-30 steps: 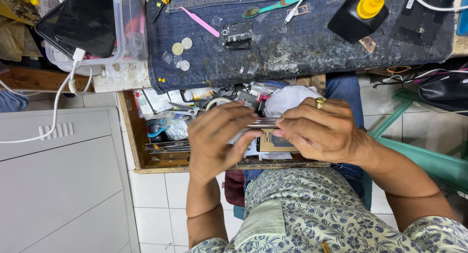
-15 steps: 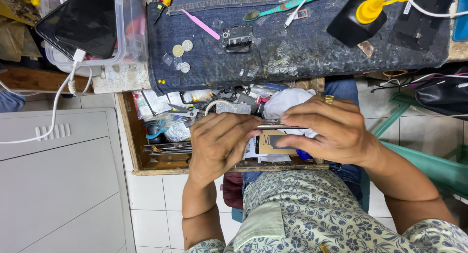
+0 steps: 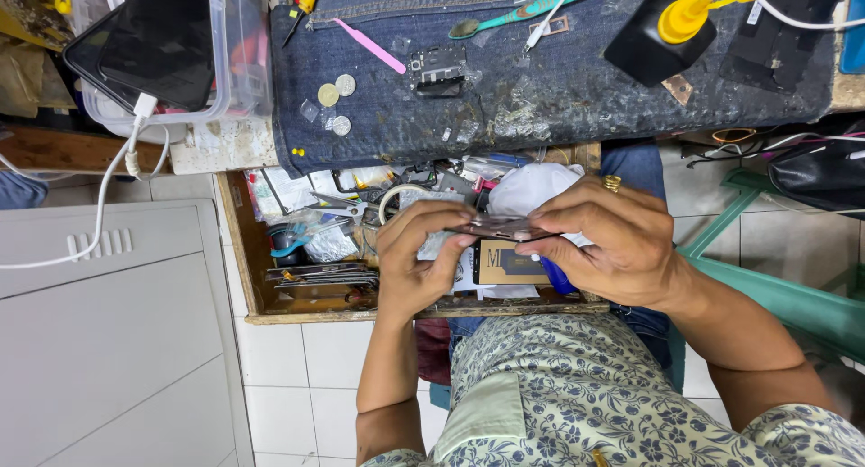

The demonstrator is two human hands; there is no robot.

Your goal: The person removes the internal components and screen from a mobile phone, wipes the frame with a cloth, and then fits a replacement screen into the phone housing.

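Left hand: the left hand (image 3: 423,255) is pinching one end of a thin dark phone (image 3: 501,227), fingers curled narrow around its edge so the slab is staying level.
Right hand: the right hand (image 3: 613,242), wearing a ring (image 3: 612,184), is gripping the other end, fingertips pressing along the edge, seemingly to steady it for close work.
Phone: it is hovering edge-on between both hands, above the open drawer (image 3: 270,309), close to the body.
Drawer: it is lying pulled out under the hands, keeping scissors (image 3: 329,206) and small parts within reach.
Bench: a denim cloth (image 3: 541,98) is covering it, cushioning coins (image 3: 335,90), a pink pick (image 3: 369,45) and a black bottle (image 3: 658,39).
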